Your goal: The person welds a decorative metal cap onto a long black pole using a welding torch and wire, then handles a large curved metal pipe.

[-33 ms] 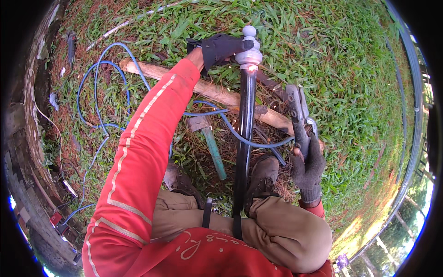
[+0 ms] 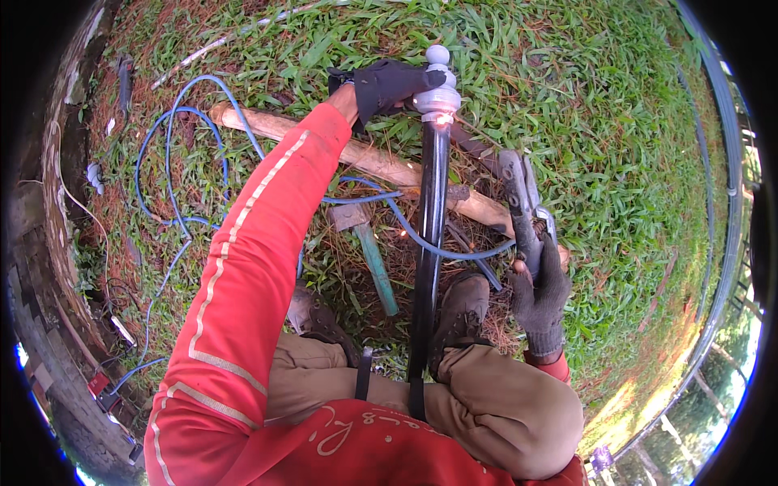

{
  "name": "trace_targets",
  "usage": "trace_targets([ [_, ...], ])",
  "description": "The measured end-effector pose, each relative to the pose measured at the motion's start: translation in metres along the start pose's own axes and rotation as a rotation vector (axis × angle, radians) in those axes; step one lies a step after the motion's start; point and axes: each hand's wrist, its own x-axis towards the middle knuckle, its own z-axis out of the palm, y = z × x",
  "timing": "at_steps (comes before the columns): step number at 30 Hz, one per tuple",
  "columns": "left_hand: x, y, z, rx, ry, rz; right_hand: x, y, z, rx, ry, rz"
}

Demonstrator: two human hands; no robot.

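Note:
A black metal post [image 2: 432,211] stands between my boots, capped by a grey turned finial [image 2: 438,99] with a ball on top. The joint just under the finial glows bright. My left hand [image 2: 397,85], in a black glove, closes its fingers round the finial. On the right, my gloved right hand [image 2: 541,304] is wrapped round the grey handle of a welding electrode holder [image 2: 520,198]. A thin rod seems to run from its jaws toward the glowing joint. A blue cable [image 2: 454,253] leads to the holder.
A wooden pole [image 2: 369,159] lies across the grass behind the post. Between my boots rests a hammer with a green handle [image 2: 375,271]. Loops of blue cable [image 2: 168,162] spread on the left. A pale stick [image 2: 198,55] lies at the far left.
The electrode holder and my right hand have shifted very slightly left. A small orange spark now shows left of the post. My left hand keeps its place on the finial.

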Motion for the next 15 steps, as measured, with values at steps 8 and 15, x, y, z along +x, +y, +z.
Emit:
trace_targets([
  [8,-0.0098,0.014,0.0028,0.05,0.009,-0.037,0.0001,-0.0002,0.0009,-0.003,-0.041,0.022],
  [15,-0.0013,0.0043,-0.0003,0.051,0.002,-0.041,0.003,-0.0033,0.003,-0.001,-0.055,-0.018],
])
